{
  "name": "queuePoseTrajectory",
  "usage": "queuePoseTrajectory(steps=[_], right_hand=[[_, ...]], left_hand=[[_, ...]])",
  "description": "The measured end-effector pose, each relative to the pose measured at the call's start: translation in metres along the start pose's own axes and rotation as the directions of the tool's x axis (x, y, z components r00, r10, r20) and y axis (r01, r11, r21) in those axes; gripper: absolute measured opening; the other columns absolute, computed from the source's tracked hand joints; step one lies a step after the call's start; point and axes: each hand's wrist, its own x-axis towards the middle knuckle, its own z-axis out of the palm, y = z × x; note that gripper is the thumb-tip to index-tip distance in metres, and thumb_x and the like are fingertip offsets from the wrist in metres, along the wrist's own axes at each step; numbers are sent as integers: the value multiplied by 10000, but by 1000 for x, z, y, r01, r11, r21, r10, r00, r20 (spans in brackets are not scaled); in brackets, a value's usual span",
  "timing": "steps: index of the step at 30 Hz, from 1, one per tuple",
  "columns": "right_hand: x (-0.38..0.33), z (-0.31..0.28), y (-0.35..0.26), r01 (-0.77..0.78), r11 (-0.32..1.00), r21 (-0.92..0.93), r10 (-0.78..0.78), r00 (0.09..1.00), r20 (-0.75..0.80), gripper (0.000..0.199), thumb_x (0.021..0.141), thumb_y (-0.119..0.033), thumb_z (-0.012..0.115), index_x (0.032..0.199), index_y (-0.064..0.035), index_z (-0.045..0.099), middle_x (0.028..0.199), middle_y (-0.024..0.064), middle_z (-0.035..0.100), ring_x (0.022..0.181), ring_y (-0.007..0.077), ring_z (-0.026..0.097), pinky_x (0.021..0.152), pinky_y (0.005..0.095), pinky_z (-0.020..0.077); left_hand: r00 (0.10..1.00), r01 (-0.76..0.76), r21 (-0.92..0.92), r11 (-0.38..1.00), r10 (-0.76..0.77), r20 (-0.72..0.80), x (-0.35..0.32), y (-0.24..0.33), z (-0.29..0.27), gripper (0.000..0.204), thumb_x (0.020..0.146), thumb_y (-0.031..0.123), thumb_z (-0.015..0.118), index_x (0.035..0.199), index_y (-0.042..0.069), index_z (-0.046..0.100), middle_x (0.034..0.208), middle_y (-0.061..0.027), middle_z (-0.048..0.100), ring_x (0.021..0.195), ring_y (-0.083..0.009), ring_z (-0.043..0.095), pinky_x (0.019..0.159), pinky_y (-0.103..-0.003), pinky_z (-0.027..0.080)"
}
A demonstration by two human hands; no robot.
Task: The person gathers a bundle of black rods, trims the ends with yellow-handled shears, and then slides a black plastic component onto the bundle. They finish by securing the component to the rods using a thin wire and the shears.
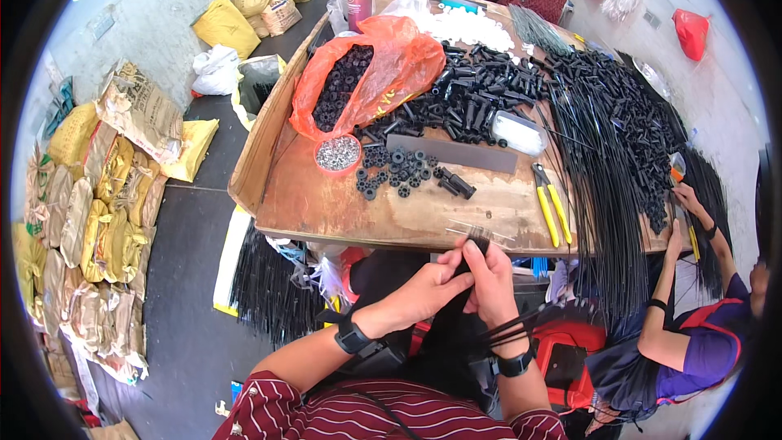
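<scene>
The rods (476, 293), a thin black bundle, stand between both hands just below the near edge of the table (269, 187), their tips at about 12 o'clock from the hands and their tails fanning out toward 4 o'clock past the right wrist. They look light, springy and smooth, so they would likely slide against one another unless squeezed; the best hold seems to be close under the tips, where the bundle is tightest. The right hand (491, 277) is wrapped round the bundle, fingers pressed together on it. The left hand (423, 292) pinches the same bundle from the 9 o'clock side, thumb and fingertips closed on the upper part.

At 12 o'clock on the table lie pliers (551, 210) with yellow handles, and at 11 o'clock a scatter of small black rings (395, 169) beside a grey strip (452, 153). Further at 11 o'clock sits a red bowl (337, 155) of small metal pieces and an orange bag (383, 65) of black parts. At 1 o'clock a big sheaf of long black rods (603, 187) hangs over the table edge. At 3 o'clock another person's hands (680, 220) work at that edge.
</scene>
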Motion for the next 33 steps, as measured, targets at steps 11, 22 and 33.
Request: queuePoseTrajectory(steps=[11,22,33], right_hand=[[-3,-33,21,73,962,264,-49,994,-95,199,990,-179,465,1017,9,524,756,51,552,599,148,586,563,302,528],[10,-54,28,14,958,286,8,997,-74,182,992,-182,458,1011,-5,493,740,66,538,591,152,567,539,310,530],[11,-49,26,18,949,314,13,995,-98,183,991,-169,462,1009,6,513,754,58,557,599,154,581,581,308,526]], left_hand=[[941,-76,710,701,287,-182,28,35,-20,229,854,-29,548,1072,-6,610,1005,-123,607,868,-244,586,774,-331,475],[926,-74,969,234,377,-20,90,15,-23,562,717,-71,555,1265,52,529,1387,-129,434,1019,-344,448,898,-422,369],[887,-162,902,400,460,-45,92,8,-28,370,717,-17,666,1076,64,621,1136,-103,574,962,-310,491,861,-401,421]])
